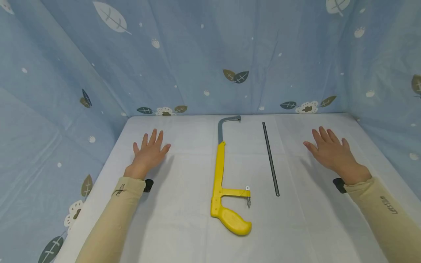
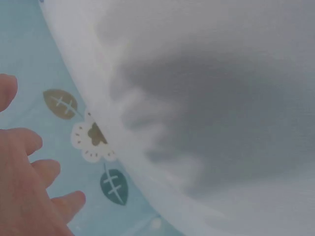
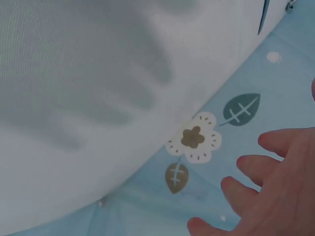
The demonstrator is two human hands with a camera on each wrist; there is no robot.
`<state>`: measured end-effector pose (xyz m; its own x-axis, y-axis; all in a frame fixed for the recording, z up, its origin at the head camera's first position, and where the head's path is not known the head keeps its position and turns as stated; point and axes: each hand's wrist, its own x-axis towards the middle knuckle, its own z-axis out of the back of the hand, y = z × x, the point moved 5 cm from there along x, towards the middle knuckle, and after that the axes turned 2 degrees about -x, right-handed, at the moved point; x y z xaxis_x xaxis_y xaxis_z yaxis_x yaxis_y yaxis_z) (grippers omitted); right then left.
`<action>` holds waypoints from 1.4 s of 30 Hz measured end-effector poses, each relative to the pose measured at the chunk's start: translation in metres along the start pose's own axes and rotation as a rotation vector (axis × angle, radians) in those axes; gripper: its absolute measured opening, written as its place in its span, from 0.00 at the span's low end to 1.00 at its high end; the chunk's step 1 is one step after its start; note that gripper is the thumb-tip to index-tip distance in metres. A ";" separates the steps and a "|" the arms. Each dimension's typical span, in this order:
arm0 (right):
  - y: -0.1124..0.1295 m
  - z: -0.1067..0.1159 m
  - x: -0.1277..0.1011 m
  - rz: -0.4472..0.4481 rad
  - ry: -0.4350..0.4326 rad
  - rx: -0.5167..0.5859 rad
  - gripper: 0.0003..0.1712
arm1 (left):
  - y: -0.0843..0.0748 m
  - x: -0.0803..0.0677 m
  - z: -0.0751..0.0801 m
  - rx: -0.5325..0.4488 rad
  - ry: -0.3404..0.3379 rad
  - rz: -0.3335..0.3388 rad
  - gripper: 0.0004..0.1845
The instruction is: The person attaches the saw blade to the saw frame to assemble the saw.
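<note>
Item 1: hacksaw frame [image 1: 224,171], yellow, no blade fitted. It lies flat at the centre of the white counter [image 1: 184,226], pistol handle toward 6 o'clock, grey metal bow end toward 12 o'clock.

Item 2: dark blade [image 1: 270,159], thin and straight. It lies parallel to the frame on its 3 o'clock side, near it but apart.

Item 3: left hand [image 1: 148,152], at 9 o'clock of the frame and well apart from it. Fingers are straight and spread, palm down just over the counter; it holds nothing. The left wrist view shows only its fingers [image 2: 29,172] beside the counter edge.

Item 4: right hand [image 1: 329,149], at 3 o'clock of the blade. It is likewise flat and spread with nothing in it, and casts a shadow on the cloth.

Handling note: both hands appear at rest. A sound approach would be the right hand taking the blade by its middle while the left steadies the frame at its handle.

Surround: blue leaf-print cloth [image 1: 197,54] on 3 sides.
</note>
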<state>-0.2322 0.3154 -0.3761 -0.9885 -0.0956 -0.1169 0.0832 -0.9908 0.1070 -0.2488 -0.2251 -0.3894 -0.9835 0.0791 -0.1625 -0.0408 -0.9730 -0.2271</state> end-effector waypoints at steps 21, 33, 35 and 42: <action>0.013 0.015 -0.015 0.002 -0.321 0.270 0.31 | -0.038 -0.010 0.007 -0.176 -0.145 -0.087 0.24; 0.046 -0.021 -0.009 -0.075 -0.371 0.585 0.26 | -0.081 -0.018 -0.006 -0.617 -0.070 -0.060 0.22; 0.044 -0.034 -0.001 -0.083 -0.340 0.647 0.27 | -0.085 -0.017 -0.013 -0.674 -0.032 -0.045 0.22; 0.019 -0.097 0.040 -0.098 -0.328 0.758 0.31 | -0.104 -0.012 -0.036 -0.824 0.073 0.009 0.24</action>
<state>-0.2582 0.2834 -0.4746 -0.9832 0.1369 0.1204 0.0029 -0.6484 0.7613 -0.2269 -0.1168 -0.3982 -0.9680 0.1135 -0.2238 0.1376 -0.5056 -0.8517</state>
